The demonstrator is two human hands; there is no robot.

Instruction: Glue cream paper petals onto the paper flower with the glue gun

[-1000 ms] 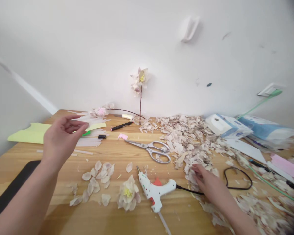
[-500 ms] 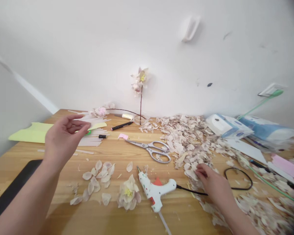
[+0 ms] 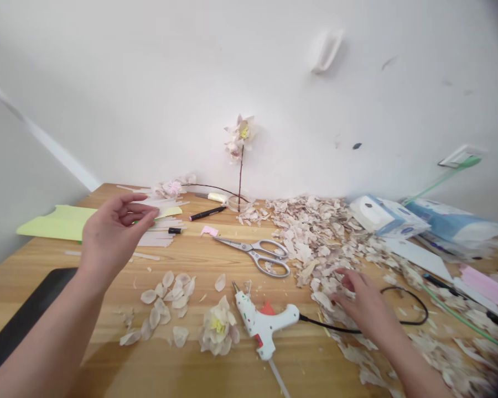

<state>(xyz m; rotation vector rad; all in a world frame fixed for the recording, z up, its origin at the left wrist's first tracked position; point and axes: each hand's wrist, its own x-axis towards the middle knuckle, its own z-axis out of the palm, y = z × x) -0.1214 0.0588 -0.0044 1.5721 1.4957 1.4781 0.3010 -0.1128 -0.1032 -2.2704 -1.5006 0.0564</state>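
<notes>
My left hand [image 3: 110,232] hovers over the left of the table, its fingers loosely curved and apart from the thumb, with nothing visible in them. Behind it lie translucent glue sticks [image 3: 160,237] and a yellow-green paper [image 3: 56,223]. At the right, my right hand [image 3: 363,301] is open over the edge of a big heap of dried pale petals [image 3: 307,232], thumb and fingers spread. Between the hands, a white glue gun [image 3: 265,323] lies beside a pale flower head with a yellow centre [image 3: 218,326]. Several sorted petals [image 3: 178,290] lie left of the flower.
Silver scissors [image 3: 257,251] lie mid-table, with a black marker [image 3: 207,213] behind. A flower on a stem [image 3: 241,166] stands upright near the wall. Tissue packs [image 3: 388,215] sit at the back right. The gun's black cord [image 3: 330,326] runs beneath my right hand.
My right hand's fingers have parted from a pinch at the petals, and the hand has shifted slightly right. My left hand has moved slightly right, still loosely curved.
</notes>
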